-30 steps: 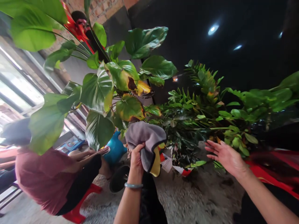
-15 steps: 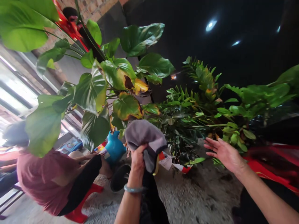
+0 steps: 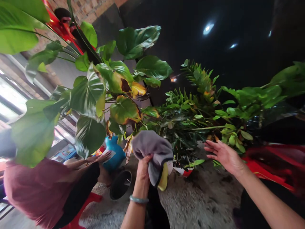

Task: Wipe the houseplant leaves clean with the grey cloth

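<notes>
My left hand (image 3: 143, 169) is closed around a grey cloth (image 3: 152, 149) with a yellow underside, held up just below a yellowing leaf (image 3: 124, 110) of a big-leaved plant (image 3: 95, 89). A pale bangle sits on that wrist. My right hand (image 3: 222, 154) is open, palm up and fingers stretched toward the left, beside the lower fronds of a bushy small-leaved plant (image 3: 190, 121). It holds nothing.
Another person in a dark red top (image 3: 38, 190) sits on a red stool (image 3: 81, 206) at the left, their hand near a blue pot (image 3: 114, 154). A black pot (image 3: 120, 184) lies on the speckled floor (image 3: 197, 203). Red shapes stand at right.
The view has drifted a little, so the plants sit further left. My left hand and cloth have lowered slightly and shifted right. My right hand stays open in about the same place.
</notes>
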Motion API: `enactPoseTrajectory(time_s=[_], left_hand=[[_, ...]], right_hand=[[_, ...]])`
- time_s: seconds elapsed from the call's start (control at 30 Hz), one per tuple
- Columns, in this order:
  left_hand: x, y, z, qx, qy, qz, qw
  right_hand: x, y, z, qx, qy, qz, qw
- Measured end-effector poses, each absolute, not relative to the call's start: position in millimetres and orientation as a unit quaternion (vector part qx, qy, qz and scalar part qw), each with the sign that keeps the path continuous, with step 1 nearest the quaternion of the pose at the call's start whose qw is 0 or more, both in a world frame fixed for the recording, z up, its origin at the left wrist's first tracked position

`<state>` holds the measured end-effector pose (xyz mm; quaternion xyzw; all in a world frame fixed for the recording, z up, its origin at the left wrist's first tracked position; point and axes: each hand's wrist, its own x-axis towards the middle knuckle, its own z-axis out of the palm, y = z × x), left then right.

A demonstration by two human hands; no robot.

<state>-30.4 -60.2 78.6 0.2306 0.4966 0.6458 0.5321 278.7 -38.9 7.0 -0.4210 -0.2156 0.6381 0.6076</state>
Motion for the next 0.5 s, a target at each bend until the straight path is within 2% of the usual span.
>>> enactPoseTrajectory(time_s=[0.13, 0.37, 0.43, 0.5], left_hand=[[-18.0, -35.1, 106.7, 0.222, 0.463, 0.698, 0.5], [-10.0, -57.8, 5.6, 0.197, 0.566, 0.552, 0.579], [-15.3, -65.4, 9.1, 0.202, 0.558, 0.559, 0.579], [-21.2, -63.9, 38.1, 0.215, 0.536, 0.588, 0.566]], right_hand=[[277.5, -34.3, 1.5, -0.412, -0.227, 0.639, 0.609], [279.1, -37.1, 5.4, -0.42, -0.226, 0.641, 0.601], [282.1, -38.0, 4.4, -0.42, -0.226, 0.641, 0.602], [284.1, -37.8, 2.6, -0.416, -0.227, 0.64, 0.605]])
